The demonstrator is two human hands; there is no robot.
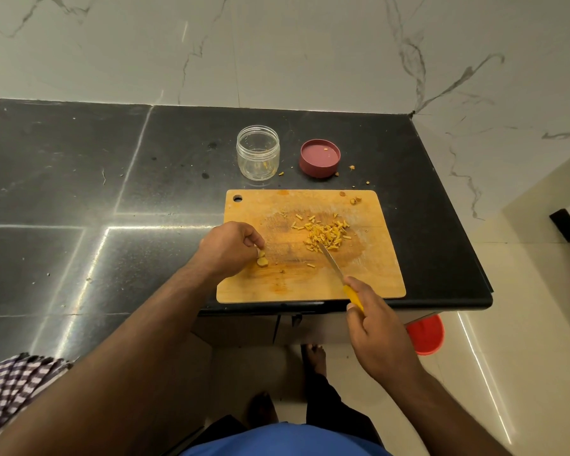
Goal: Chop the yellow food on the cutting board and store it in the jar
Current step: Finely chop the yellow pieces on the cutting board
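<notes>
1. The right hand [372, 327] is gripping the yellow handle of a knife [338, 273], fingers curled round it, just off the near edge of the wooden cutting board [369, 278]. The blade is slanting up and left over the board, its tip lying at the near side of the pile of chopped yellow pieces [328, 233].
2. The left hand [229, 246] is resting at the board's left edge, its curled fingertips pinching an uncut yellow chunk [261, 259] against the wood. This chunk is sitting just below the fingers, well apart from the blade.
3. The chopped pile is lying right of the board's centre, between the two hands and slightly beyond them; a few stray bits are sitting near the board's far right corner.
4. The board is lying along the near edge of the black countertop [96, 192], close to its right end.
5. Beyond the board's far edge, a clear jar [258, 153] is standing upright and open, with what looks like a little yellow at its bottom.
6. Just to the right of the jar, its dark red lid [320, 158] is lying upside down, with crumbs scattered round it.
</notes>
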